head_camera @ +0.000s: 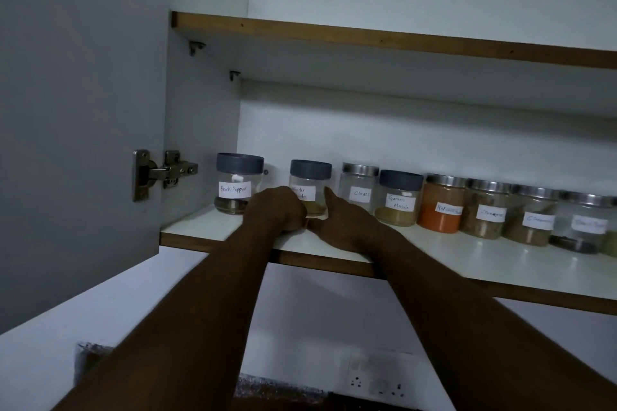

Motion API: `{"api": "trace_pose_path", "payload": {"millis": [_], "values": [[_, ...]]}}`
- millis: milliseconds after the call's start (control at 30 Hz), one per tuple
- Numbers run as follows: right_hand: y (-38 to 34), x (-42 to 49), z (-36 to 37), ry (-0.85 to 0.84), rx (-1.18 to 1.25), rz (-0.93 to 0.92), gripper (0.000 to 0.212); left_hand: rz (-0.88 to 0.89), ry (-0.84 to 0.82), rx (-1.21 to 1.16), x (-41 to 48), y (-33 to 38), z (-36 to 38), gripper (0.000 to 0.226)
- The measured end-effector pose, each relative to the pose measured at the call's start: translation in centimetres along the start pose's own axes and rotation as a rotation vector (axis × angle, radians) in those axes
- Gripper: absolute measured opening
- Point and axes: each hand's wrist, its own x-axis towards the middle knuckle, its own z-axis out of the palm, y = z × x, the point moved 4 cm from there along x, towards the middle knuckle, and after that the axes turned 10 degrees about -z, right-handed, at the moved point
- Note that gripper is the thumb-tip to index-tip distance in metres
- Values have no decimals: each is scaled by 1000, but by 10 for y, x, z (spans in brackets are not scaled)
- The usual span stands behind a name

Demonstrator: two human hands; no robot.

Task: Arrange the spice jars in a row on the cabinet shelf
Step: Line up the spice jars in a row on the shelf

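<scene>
Flanking a grey-lidded jar [310,182] of yellowish powder on the shelf [434,253]: left hand [277,210] curled at its 8 o'clock, right hand [344,222] at 4 o'clock, one finger raised; grip, cannot tell. Eight labelled jars [399,198] in the row: three grey-lidded, five steel-lidded.

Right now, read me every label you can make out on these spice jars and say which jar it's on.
"Black Pepper": leftmost grey-lidded glass jar.
"Cloves": steel-lidded clear glass jar.
"Garam Masala": grey-lidded jar of tan powder.
"Red Chilli", rest blurred: steel-lidded jar of orange powder.
Second grey-lidded jar: label partly hidden behind the left hand.
Three steel-lidded jars farthest right: too blurred to read.
</scene>
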Motion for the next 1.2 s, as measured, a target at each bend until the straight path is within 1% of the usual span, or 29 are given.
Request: {"api": "trace_pose_path", "payload": {"millis": [200,333,433,667,800,867,1067,1200], "values": [[1,1,2,-12,16,36,95,52,22,99,-1,4,2,41],[5,4,4,-50,-30,100,100,48,32,123,-2,4,2,44],[8,5,6,-80,-83,141,100,44,46,151,-3,6,2,43],[13,9,7,-124,-84,168,95,62,70,183,-4,9,1,37],[16,11,10,-142,-166,211,95,60,75,198,-3,10,1,37],[18,13,10,-133,-172,239,95,65,69,201,-2,10,2,39],[18,15,9,-148,-205,234,95,73,81,217,0,10,3,40],[17,15,8,-100,-154,231,89,64,101,204,0,9,4,39]]}}
